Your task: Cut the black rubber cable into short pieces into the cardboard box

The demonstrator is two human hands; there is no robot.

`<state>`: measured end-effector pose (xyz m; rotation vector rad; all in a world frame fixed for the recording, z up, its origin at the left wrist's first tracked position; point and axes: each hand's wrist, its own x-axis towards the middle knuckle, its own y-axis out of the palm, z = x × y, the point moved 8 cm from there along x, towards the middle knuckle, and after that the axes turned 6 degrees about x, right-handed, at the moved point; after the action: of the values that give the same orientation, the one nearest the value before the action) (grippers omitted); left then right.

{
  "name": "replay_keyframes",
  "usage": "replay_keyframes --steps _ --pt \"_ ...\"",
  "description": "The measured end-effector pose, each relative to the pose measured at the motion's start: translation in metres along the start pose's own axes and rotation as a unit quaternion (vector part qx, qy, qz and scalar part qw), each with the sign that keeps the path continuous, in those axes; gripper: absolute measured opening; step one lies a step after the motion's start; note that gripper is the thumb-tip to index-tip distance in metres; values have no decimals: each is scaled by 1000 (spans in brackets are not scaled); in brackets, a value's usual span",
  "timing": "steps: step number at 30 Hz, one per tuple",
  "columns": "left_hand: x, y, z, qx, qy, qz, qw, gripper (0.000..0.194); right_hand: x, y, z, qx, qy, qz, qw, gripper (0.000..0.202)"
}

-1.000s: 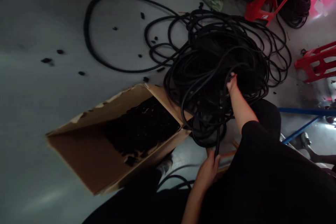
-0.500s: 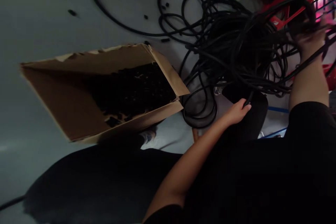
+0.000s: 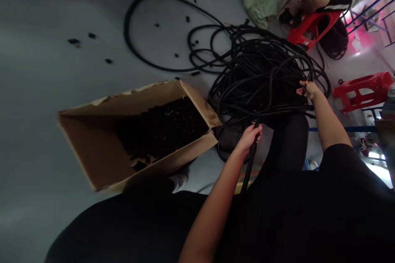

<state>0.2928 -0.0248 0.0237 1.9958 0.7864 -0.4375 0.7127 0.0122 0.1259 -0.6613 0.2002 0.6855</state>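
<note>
The left hand (image 3: pixel 249 136) has its fingers clamped around a black cable (image 3: pixel 248 164) that runs down toward the body. The right hand (image 3: pixel 307 89) pinches another strand at the right edge of the tangled cable pile (image 3: pixel 262 78) on the floor (image 3: pixel 46 90). An open cardboard box (image 3: pixel 101 160) of dark pieces lies just left of the pile. Red stools (image 3: pixel 361 90) stand beyond it.

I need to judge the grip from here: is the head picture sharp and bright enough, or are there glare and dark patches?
Head view: dim overall, no motion blur; left hand and right hand read clearly on the black cable; box contents sink into shadow; pink glare at the upper right corner.
</note>
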Motion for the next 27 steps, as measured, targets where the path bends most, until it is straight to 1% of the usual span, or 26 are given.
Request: replay_keyframes --steps 2,3,4,5,6,8,9,11,13,16,18,19,21,23,25,27 --pt "-11 -7 14 25 -13 6 1000 54 -32 -7 6 44 47 -3 998 14" --pt "-17 -14 25 44 -23 7 999 58 -55 -5 11 73 39 18 996 8" --pt "-23 -24 35 67 -31 2 997 63 -80 2 14 85 22 59 994 12" --pt "-29 -38 46 90 -38 -10 995 70 -107 13 12 91 11 113 989 23" --pt "-33 -52 55 106 -38 -20 993 77 -135 30 6 98 4 189 977 36" --pt "-41 -78 71 129 -38 -20 991 87 -189 66 -19 94 11 324 941 60" --pt "-47 -89 78 140 -37 -22 989 89 -213 84 -37 80 23 374 923 71" --pt "-60 -105 88 148 -27 -29 988 90 -253 115 -77 46 62 442 893 84" --pt "-73 -113 93 147 -19 -35 988 90 -285 140 -114 39 111 486 866 84" --pt "-85 -117 94 140 -4 -58 988 91 -319 167 -154 82 186 518 831 90" --pt "-85 -118 93 141 5 -76 987 88 -334 181 -174 128 232 512 817 102" --pt "-83 -117 93 145 7 -78 986 85 -340 187 -184 145 251 505 813 104" --pt "-76 -113 94 159 11 -72 985 78 -350 201 -202 158 272 499 808 98" --pt "-69 -108 95 173 18 -70 982 74 -355 214 -219 138 269 496 814 87" --pt "-65 -106 95 184 22 -80 979 75 -354 224 -232 110 258 479 831 78" --pt "-64 -108 93 185 25 -97 978 76 -350 230 -239 101 253 457 847 79"
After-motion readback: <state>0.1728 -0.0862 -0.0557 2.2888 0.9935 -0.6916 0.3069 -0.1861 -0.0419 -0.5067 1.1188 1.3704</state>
